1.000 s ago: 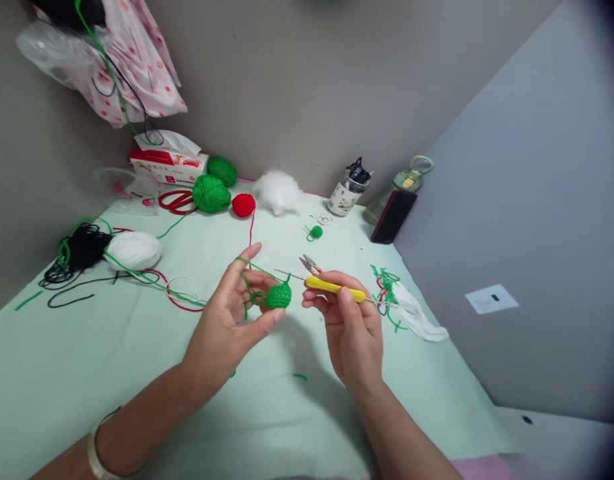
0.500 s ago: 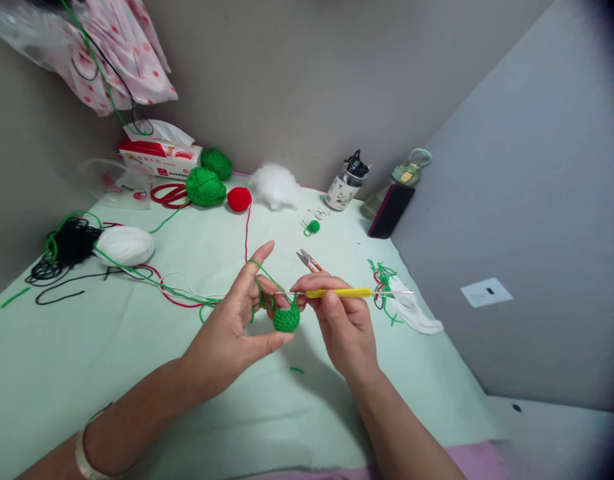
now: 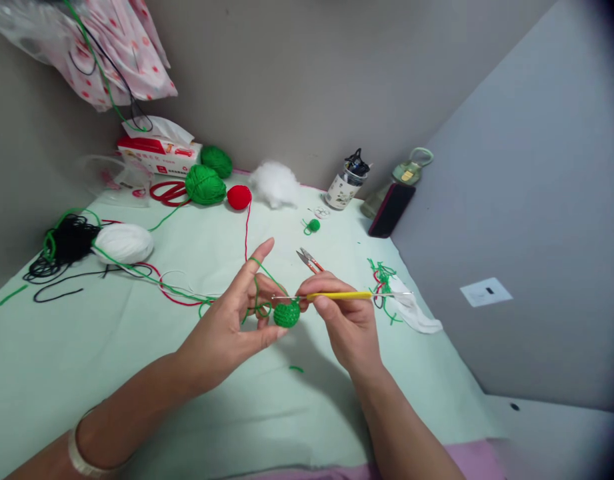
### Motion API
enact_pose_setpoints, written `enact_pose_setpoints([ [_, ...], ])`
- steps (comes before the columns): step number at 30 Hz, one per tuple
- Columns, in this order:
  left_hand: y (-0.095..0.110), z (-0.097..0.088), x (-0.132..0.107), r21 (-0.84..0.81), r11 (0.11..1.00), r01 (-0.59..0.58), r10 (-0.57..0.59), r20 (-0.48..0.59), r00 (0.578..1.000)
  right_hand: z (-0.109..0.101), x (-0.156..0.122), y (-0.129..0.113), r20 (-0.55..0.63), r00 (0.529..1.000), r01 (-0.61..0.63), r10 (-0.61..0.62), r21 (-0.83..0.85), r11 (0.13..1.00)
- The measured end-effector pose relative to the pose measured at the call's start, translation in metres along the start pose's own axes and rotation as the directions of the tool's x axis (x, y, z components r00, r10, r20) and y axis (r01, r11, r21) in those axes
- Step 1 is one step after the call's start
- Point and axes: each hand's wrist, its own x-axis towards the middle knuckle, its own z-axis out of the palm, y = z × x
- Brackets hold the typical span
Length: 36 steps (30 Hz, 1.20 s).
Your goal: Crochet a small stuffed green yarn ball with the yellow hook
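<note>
My left hand (image 3: 237, 320) pinches a small green crocheted ball (image 3: 287, 313) between thumb and fingers, with green yarn (image 3: 259, 283) looped over its raised index finger. My right hand (image 3: 344, 320) grips a yellow-handled crochet hook (image 3: 339, 295), held level, its metal tip reaching into the top of the green piece. The yarn strand trails left across the pale green table cover (image 3: 111, 347).
Small snips (image 3: 309, 259) lie just beyond my hands. Farther back are green yarn balls (image 3: 205, 185), a red ball (image 3: 239, 197), white stuffing (image 3: 277, 183), a white skein (image 3: 123, 243), black yarn (image 3: 69, 241), a tissue box (image 3: 159, 152), a jar (image 3: 344, 187), a phone (image 3: 391, 210), yarn scraps (image 3: 384, 280).
The hook swung from slanted to level and its tip came into the green piece. Both hands shifted slightly down and toward each other.
</note>
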Motion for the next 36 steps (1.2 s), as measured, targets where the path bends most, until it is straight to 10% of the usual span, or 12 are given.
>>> enact_pose_setpoints([
  [25, -0.008, 0.004, 0.004, -0.074, 0.997, 0.02, -0.029, -0.122, 0.992, 0.016, -0.001, -0.001, -0.035, 0.986, -0.166, 0.163, -0.087, 0.982],
  [31, 0.006, -0.029, 0.015, -0.063, 0.996, 0.067, -0.077, -0.162, 0.984, -0.001, 0.006, -0.001, -0.108, 0.959, -0.236, 0.263, 0.218, 0.947],
  [36, 0.018, -0.076, 0.014, 0.013, 0.999, 0.03, -0.026, -0.274, 0.961, -0.01, 0.008, -0.001, 0.081, 0.924, -0.375, 0.374, 0.386, 0.843],
])
